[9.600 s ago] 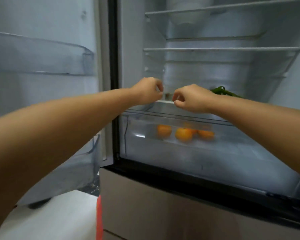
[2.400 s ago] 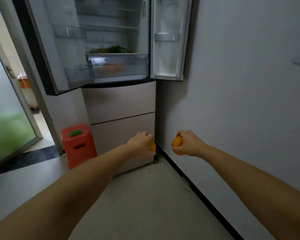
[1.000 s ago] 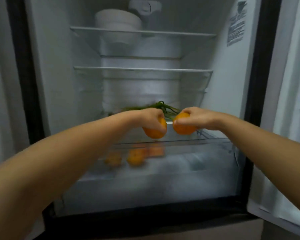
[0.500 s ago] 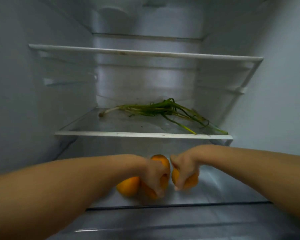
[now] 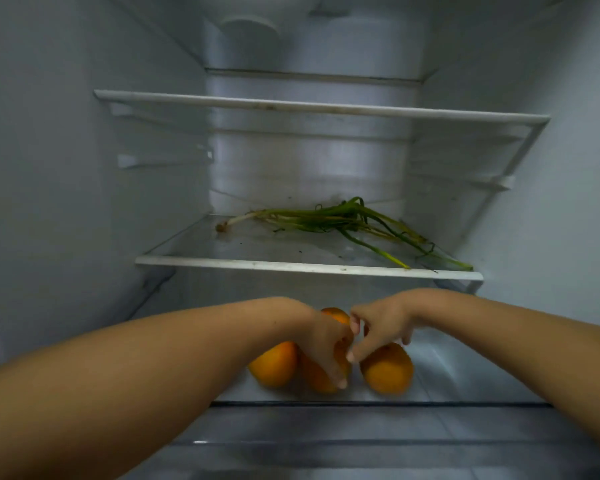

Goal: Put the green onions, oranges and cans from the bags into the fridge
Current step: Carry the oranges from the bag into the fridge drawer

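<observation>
Both hands are down in the crisper drawer (image 5: pixel 465 382): left hand (image 5: pixel 326 344) cups an orange (image 5: pixel 317 375), right hand (image 5: pixel 378 327), fingers loosely spread, rests on another orange (image 5: pixel 388 372), probably bunching them so they don't roll.

We see pale grey walls (image 5: pixel 66 168) under dim, cool light, two white-edged glass shelves (image 5: pixel 309 268) and a ribbed back panel (image 5: pixel 309 161).
</observation>
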A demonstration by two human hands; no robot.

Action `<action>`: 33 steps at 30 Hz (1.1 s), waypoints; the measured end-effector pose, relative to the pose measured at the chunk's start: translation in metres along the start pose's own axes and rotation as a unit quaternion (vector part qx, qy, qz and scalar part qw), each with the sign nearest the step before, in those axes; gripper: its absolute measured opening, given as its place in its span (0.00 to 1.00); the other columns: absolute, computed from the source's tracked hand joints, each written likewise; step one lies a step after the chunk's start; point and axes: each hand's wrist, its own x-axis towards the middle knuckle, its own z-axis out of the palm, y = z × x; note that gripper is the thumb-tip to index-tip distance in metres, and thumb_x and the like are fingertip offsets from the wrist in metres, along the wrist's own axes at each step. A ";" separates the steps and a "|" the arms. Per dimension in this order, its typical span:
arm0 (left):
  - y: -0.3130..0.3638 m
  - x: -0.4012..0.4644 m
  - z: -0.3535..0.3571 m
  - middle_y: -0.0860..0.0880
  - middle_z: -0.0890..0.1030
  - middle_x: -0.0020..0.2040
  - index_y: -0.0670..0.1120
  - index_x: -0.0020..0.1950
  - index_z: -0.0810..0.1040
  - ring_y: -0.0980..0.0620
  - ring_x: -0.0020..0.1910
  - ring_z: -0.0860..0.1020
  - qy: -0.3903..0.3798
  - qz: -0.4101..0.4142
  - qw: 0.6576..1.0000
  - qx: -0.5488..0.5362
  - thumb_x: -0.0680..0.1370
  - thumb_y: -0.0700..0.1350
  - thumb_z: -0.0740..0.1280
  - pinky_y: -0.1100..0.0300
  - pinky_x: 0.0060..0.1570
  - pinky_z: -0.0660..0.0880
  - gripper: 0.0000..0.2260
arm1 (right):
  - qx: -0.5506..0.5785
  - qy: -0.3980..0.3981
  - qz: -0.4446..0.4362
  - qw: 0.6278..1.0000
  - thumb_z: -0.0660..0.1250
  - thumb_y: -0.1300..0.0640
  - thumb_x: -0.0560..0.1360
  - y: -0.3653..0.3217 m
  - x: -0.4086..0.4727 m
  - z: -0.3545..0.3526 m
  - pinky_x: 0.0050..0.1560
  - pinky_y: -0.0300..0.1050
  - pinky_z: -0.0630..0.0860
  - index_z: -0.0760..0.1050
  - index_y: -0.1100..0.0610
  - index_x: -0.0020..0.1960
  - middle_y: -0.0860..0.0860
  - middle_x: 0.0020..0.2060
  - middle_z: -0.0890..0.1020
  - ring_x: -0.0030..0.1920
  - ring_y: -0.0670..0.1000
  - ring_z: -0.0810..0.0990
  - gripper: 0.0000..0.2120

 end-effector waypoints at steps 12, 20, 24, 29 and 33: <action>0.010 -0.107 -0.037 0.43 0.79 0.58 0.42 0.61 0.78 0.41 0.57 0.77 0.223 -0.075 0.971 0.052 0.79 0.49 0.61 0.54 0.54 0.74 0.15 | -0.016 0.290 -0.049 0.956 0.62 0.49 0.78 -0.021 -0.107 0.001 0.48 0.45 0.75 0.75 0.55 0.51 0.52 0.43 0.81 0.45 0.52 0.79 0.09; 0.044 -0.173 0.010 0.46 0.79 0.54 0.46 0.55 0.78 0.46 0.54 0.76 0.529 -0.015 0.844 -0.086 0.78 0.46 0.60 0.56 0.47 0.71 0.10 | 0.028 0.575 -0.109 0.810 0.61 0.56 0.77 -0.023 -0.172 0.083 0.57 0.50 0.72 0.75 0.59 0.57 0.57 0.56 0.77 0.57 0.58 0.76 0.11; 0.057 -0.209 0.039 0.47 0.77 0.54 0.46 0.56 0.78 0.48 0.54 0.75 0.535 -0.019 0.838 -0.106 0.78 0.45 0.61 0.52 0.53 0.74 0.10 | -0.007 0.570 -0.115 0.813 0.60 0.55 0.78 -0.017 -0.209 0.113 0.58 0.53 0.72 0.74 0.57 0.59 0.56 0.59 0.74 0.60 0.56 0.73 0.12; 0.079 -0.264 0.081 0.48 0.76 0.50 0.45 0.55 0.78 0.48 0.51 0.76 0.537 -0.064 0.831 -0.125 0.77 0.43 0.62 0.51 0.52 0.74 0.10 | -0.001 0.570 -0.184 0.801 0.61 0.56 0.78 -0.024 -0.242 0.139 0.57 0.54 0.73 0.74 0.57 0.58 0.55 0.55 0.76 0.58 0.55 0.73 0.11; 0.107 -0.300 0.145 0.50 0.74 0.48 0.45 0.54 0.78 0.47 0.50 0.77 0.539 -0.138 0.818 -0.143 0.76 0.43 0.63 0.51 0.52 0.75 0.09 | 0.005 0.539 -0.273 0.797 0.62 0.57 0.76 -0.043 -0.245 0.192 0.53 0.53 0.74 0.76 0.58 0.54 0.55 0.49 0.77 0.53 0.56 0.75 0.09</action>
